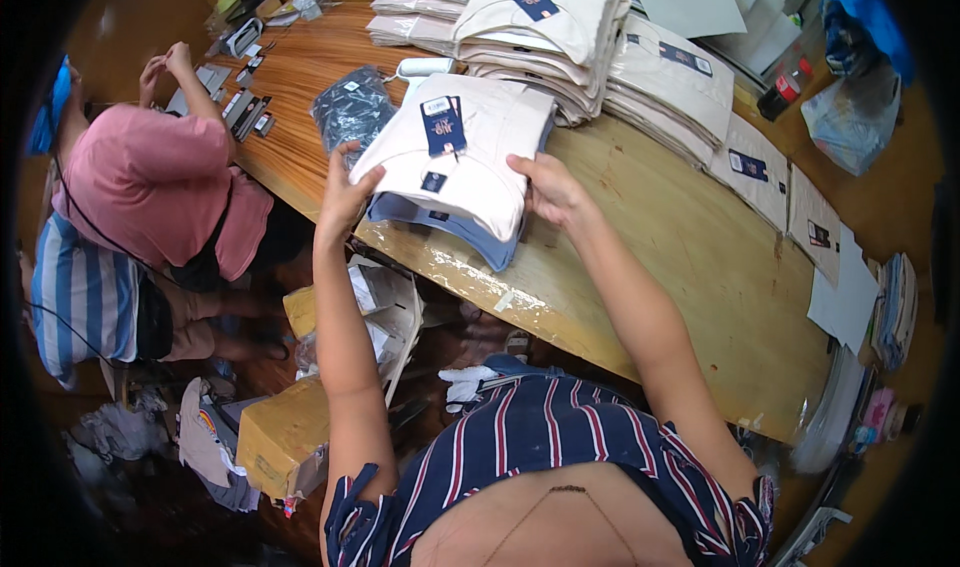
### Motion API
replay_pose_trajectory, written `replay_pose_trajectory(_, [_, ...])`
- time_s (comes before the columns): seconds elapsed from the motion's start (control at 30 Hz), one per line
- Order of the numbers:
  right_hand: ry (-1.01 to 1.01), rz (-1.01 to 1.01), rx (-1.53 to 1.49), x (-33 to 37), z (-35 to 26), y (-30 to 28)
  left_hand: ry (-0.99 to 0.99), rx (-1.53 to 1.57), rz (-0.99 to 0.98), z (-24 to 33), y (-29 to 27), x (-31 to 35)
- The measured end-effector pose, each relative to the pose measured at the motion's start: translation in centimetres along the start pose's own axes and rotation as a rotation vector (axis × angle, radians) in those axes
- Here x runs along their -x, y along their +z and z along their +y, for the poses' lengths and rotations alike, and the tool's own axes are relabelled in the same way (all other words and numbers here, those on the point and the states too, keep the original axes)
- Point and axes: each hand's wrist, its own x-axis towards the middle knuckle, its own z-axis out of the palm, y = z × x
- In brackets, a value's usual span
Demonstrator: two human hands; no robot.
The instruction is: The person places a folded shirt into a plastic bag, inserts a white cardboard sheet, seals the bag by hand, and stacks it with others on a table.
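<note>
A folded cream T-shirt (400, 162) with a dark navy hang tag (443, 127) lies between my hands, over a folded blue garment (468, 235) at the table's near edge. Its left edge is in my left hand (343, 192), thumb on top and fingers spread along the side. My right hand (550, 189) pinches the right edge between thumb and fingers. How far the fingers reach underneath is hidden. Just beyond my left hand is a dark garment in a clear plastic bag (352, 107).
Tall stacks of folded cream garments (540, 42) stand at the back, with bagged ones (665, 82) to the right. A cola bottle (785, 89) stands near the wall. At left, a person in a pink shirt (150, 182) works beside the table (640, 257). Cardboard boxes (285, 437) sit below.
</note>
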Motion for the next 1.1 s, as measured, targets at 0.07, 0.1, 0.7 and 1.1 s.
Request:
replay_pose_trajectory(0.07, [-0.046, -0.002, -0.022, 0.3, 0.5, 0.3, 0.053, 0.053, -0.034, 0.9, 0.3, 0.0])
replay_pose_trajectory(0.1, [-0.080, 0.005, -0.038, 0.4, 0.4, 0.3, 0.223, -0.023, 0.014, 1.4, 0.7, 0.1])
replay_pose_trajectory(0.7, [-0.101, 0.514, 0.360, 31.3, 7.7, -27.7, 0.163, -0.287, -0.612, -2.6, 27.7, 24.0])
replay_pose_trajectory(1.1, [0.645, 1.932, 1.054, 64.9, 9.1, -48.0, 0.015, -0.618, -0.537, 8.4, 28.7, 24.3])
